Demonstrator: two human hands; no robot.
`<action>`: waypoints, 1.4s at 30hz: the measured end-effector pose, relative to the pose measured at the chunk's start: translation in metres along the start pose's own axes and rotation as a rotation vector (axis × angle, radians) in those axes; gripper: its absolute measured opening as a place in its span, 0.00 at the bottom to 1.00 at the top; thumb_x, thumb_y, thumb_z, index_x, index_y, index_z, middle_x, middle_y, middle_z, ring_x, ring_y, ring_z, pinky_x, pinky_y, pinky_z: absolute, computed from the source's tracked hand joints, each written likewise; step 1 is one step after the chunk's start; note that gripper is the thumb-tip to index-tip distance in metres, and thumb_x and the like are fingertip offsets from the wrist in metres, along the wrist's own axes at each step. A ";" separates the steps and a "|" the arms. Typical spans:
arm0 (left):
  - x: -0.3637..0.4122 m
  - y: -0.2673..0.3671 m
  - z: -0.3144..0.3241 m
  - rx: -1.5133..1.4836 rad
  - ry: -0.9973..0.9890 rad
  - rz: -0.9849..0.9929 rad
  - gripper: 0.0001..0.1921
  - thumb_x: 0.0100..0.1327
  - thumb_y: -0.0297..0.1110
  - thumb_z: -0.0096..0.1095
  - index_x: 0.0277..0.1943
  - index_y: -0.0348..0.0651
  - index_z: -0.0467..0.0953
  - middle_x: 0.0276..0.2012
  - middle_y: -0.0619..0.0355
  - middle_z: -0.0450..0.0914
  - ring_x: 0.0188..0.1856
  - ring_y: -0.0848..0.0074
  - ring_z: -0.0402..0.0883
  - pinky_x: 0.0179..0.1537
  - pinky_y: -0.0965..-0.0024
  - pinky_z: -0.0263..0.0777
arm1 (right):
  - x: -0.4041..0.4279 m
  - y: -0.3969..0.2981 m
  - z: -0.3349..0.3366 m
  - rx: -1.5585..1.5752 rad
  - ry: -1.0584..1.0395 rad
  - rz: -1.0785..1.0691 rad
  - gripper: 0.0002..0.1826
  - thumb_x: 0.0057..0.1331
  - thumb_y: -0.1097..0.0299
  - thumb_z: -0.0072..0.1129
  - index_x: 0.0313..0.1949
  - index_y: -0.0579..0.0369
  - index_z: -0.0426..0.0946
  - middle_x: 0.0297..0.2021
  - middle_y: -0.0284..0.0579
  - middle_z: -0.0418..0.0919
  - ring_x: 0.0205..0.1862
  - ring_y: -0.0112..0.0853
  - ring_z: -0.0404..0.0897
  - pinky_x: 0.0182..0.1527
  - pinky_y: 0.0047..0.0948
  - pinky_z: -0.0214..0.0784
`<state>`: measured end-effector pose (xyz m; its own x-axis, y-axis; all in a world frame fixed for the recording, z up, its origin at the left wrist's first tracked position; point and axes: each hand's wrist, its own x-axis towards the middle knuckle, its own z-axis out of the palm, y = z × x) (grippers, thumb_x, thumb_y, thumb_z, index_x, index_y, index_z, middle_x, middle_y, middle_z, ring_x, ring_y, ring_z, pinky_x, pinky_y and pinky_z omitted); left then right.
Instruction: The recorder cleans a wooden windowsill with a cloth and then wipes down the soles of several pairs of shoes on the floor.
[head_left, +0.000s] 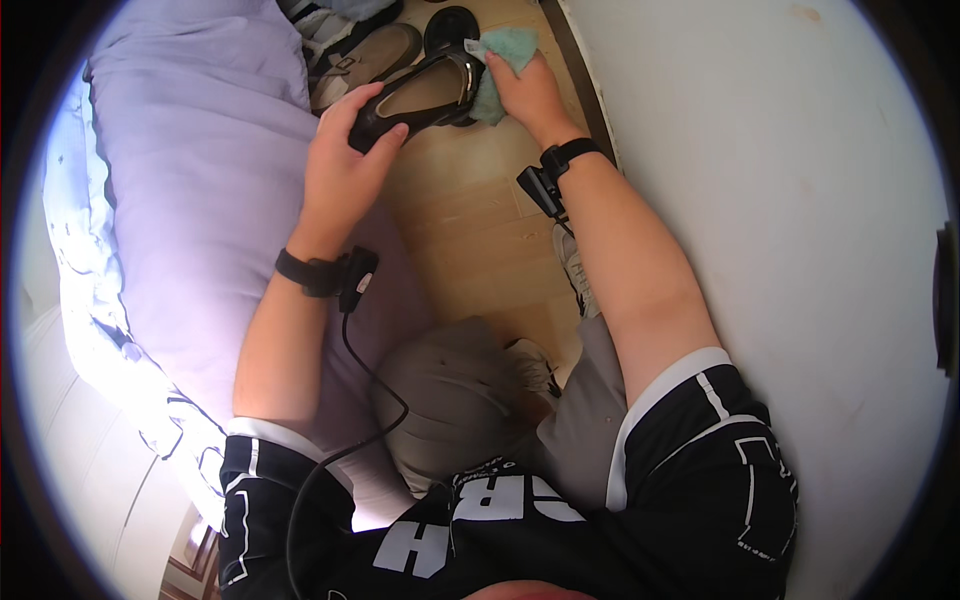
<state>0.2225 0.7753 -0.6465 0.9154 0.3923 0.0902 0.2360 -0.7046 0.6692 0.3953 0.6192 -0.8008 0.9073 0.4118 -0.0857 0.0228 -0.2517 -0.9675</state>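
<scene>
A black strapped shoe (367, 126) with a tan insole is gripped at one end by my left hand (345, 165), thumb on one side and fingers on the other. My right hand (529, 94) holds a pale green fluffy cloth (510, 49) with a small white tag. The cloth lies against the shoe's other end, beside its strap and metal buckle. Part of that end is hidden behind the cloth. Just beyond the held shoe, another black shoe (450, 26) rests on the floor.
A brown buckled shoe (375, 56) and other footwear stand at the far end of the wooden floor (457, 225). A bed with a lilac cover (195, 187) borders the left side, a pale wall (765, 225) the right. A black cable (382, 431) runs from my left wrist device.
</scene>
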 end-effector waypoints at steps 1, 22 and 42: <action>-0.001 0.000 0.001 0.000 -0.009 0.004 0.24 0.67 0.32 0.73 0.64 0.38 0.77 0.55 0.51 0.84 0.57 0.70 0.82 0.59 0.69 0.73 | 0.001 0.004 -0.001 -0.141 0.060 -0.052 0.23 0.70 0.52 0.62 0.52 0.60 0.82 0.49 0.61 0.84 0.53 0.54 0.83 0.56 0.46 0.74; 0.003 -0.045 0.010 -0.482 0.179 -0.575 0.27 0.67 0.34 0.75 0.63 0.28 0.74 0.49 0.56 0.84 0.48 0.79 0.81 0.48 0.75 0.76 | -0.029 -0.029 0.050 0.373 -0.167 0.377 0.21 0.69 0.57 0.62 0.47 0.67 0.83 0.42 0.53 0.87 0.43 0.43 0.86 0.49 0.39 0.75; -0.011 -0.022 0.013 -0.034 0.286 -0.312 0.30 0.58 0.38 0.78 0.62 0.35 0.78 0.54 0.45 0.85 0.55 0.55 0.84 0.58 0.59 0.77 | -0.065 -0.076 0.079 0.459 -0.126 0.432 0.17 0.76 0.63 0.53 0.60 0.56 0.74 0.49 0.45 0.82 0.52 0.35 0.82 0.55 0.36 0.74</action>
<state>0.2115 0.7787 -0.6712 0.6735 0.7351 0.0774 0.4721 -0.5084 0.7202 0.3015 0.6809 -0.7402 0.7376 0.4640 -0.4905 -0.5407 -0.0292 -0.8407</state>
